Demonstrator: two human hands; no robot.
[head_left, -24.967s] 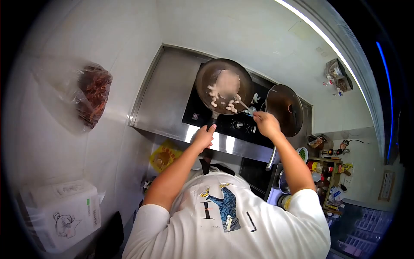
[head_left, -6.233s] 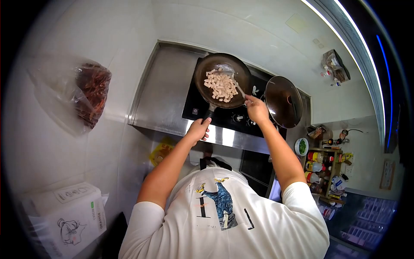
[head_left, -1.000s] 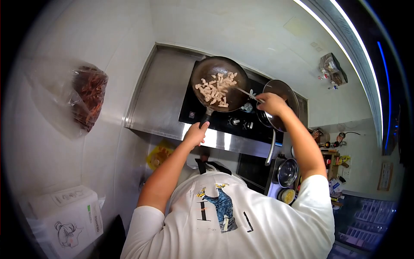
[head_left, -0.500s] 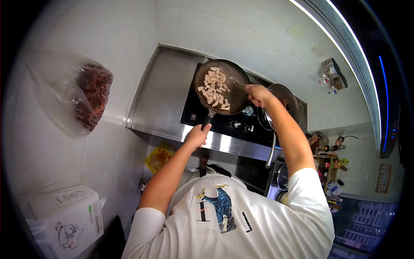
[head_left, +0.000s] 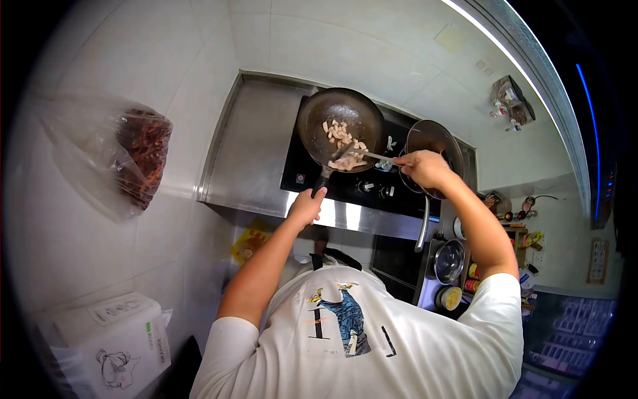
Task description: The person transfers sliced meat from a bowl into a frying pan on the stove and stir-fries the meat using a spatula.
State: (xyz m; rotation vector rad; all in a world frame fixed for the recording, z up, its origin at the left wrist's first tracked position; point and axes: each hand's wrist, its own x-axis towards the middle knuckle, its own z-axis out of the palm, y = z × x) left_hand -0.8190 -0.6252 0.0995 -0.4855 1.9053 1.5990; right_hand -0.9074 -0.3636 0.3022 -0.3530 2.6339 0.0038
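Over the hob (head_left: 345,188), clamping pan (head_left: 316,120) by handle (head_left: 321,182), aimed bodyward, with fingers of left hand (head_left: 306,207) and spatula (head_left: 379,157), long axis crosswise, pointing left into meat pieces (head_left: 339,134), with those of right hand (head_left: 425,169).

Food (head_left: 340,133) in pan (head_left: 347,105), lidded pot (head_left: 427,135) right

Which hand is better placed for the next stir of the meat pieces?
Right hand, I would judge: it holds the spatula, whose head is at the meat pieces. The left hand grips the wok handle.
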